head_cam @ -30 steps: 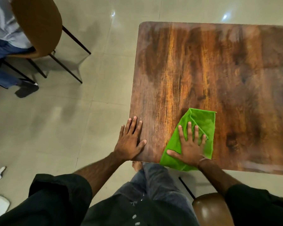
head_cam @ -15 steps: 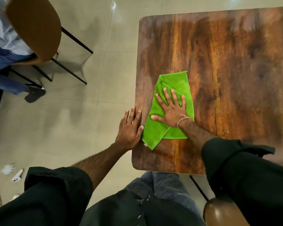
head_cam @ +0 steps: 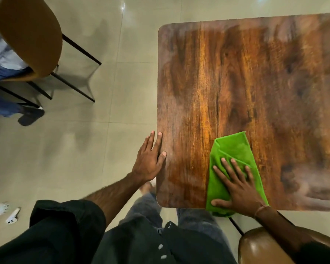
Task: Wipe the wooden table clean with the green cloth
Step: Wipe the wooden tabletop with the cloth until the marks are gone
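Pressure from the flat, spread right hand (head_cam: 240, 189) could drag the overhanging folded green cloth (head_cam: 232, 147) off the brown wooden desk's (head_cam: 236, 73) near edge.

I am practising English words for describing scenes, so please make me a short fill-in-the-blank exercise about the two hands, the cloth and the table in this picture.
1. The right hand presses flat on the ____ cloth.
2. The left hand rests at the ____ edge of the wooden table.
3. The number of hands touching the cloth is ____.
Missing words: green; left; one.
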